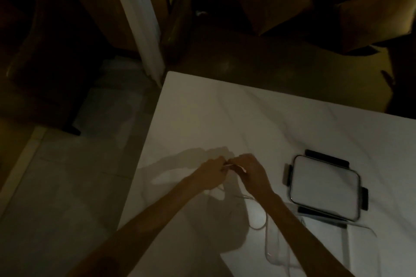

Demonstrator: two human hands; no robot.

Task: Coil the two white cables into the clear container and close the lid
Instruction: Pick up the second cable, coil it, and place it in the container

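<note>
My left hand (210, 173) and my right hand (251, 173) meet over the white table (225, 119), fingertips pinched together on one end of a white cable (261, 225). The cable hangs from my hands and trails in loose loops across the table toward me, partly hidden under my right forearm. More white cable (275, 252) lies in loops near the front edge; I cannot tell the two cables apart there. The clear container (324, 189), with its lid on and black latches around the rim, sits to the right of my hands.
The table's left edge (144, 153) drops to a pale tiled floor. Dark furniture and brown cushions (270, 0) stand beyond the far edge. The scene is dim.
</note>
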